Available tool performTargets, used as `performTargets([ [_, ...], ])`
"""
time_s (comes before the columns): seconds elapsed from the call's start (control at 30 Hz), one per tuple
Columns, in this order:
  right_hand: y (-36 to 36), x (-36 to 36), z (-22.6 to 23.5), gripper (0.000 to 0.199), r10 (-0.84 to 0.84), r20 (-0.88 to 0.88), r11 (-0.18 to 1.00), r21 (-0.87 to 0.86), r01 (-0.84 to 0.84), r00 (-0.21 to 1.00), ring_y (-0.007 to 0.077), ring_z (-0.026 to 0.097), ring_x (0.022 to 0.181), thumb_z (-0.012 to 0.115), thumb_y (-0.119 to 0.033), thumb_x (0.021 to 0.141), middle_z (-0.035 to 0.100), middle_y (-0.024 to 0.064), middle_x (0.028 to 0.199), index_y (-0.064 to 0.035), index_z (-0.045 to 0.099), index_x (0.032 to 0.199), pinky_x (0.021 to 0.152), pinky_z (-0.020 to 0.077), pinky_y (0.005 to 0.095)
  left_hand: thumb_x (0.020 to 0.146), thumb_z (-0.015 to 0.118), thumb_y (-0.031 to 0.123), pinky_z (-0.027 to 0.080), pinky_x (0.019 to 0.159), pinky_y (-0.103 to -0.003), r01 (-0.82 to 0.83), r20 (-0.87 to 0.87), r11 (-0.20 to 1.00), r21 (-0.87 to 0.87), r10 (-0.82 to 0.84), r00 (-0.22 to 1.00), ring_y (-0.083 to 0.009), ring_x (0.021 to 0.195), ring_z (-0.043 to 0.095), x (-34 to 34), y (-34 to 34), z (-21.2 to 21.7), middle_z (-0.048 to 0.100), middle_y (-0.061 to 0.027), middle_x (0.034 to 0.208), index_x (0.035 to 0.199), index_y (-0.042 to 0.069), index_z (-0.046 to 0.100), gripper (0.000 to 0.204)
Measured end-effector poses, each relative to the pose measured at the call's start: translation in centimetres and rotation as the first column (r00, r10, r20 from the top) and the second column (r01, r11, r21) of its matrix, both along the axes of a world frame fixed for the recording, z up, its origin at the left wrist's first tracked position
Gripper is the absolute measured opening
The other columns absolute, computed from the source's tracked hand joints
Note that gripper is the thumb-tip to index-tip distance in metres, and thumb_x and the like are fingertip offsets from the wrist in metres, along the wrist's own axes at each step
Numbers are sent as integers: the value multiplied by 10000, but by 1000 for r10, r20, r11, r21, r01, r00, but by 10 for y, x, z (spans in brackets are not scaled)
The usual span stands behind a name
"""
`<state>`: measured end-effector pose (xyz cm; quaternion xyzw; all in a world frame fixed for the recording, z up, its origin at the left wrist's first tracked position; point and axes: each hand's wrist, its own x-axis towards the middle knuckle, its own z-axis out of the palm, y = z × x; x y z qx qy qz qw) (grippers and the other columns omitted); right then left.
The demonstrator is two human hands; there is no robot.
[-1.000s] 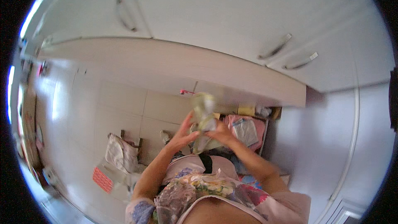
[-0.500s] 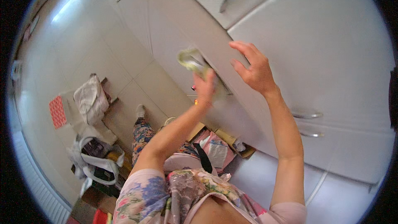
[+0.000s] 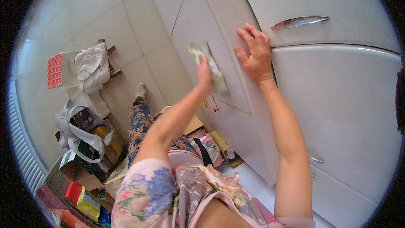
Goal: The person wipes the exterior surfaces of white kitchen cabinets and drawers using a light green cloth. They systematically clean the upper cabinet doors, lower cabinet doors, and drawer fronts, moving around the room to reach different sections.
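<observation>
You are pressing a crumpled cloth (image 3: 209, 65) against the white cabinet front (image 3: 236, 25).

Your left hand (image 3: 205, 77) is gripping the cloth, fingers clenched around its middle, so the pale fabric is sticking out above the knuckles and trailing below them (both ends look blurred). Your right hand (image 3: 253, 52) is lying flat on the cabinet just beside the cloth, fingers spread and holding nothing, below a curved metal handle (image 3: 299, 21). White bags (image 3: 90, 65) are sitting on the tiled floor (image 3: 105, 17).
</observation>
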<state>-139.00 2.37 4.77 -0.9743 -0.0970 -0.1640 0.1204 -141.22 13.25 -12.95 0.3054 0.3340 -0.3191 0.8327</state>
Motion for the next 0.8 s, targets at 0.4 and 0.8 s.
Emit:
performTargets([
  [0.4, 1, 4, 4, 439, 6, -15, 1000, 3, -6, 1000, 295, 458, 1139, 628, -365, 803, 507, 93, 1283, -127, 603, 1171, 984, 349, 414, 911, 306, 597, 222, 1090, -432, 366, -386, 867, -339, -483, 786, -288, 1340, 288, -158, -22, -12, 261, -122, 1490, 1462, 102, 208, 747],
  [0.8, 11, 6, 14, 455, -5, -37, 999, -39, 3, 999, 313, 463, 1152, 587, -401, 827, 502, 121, 1295, -95, 590, 1164, 984, 344, 437, 939, 426, 303, 276, 1072, -349, -112, 460, 993, 35, 84, 884, -264, 1274, 381, 121, 39, 110, 388, -161, 1396, 1416, 17, 291, 572],
])
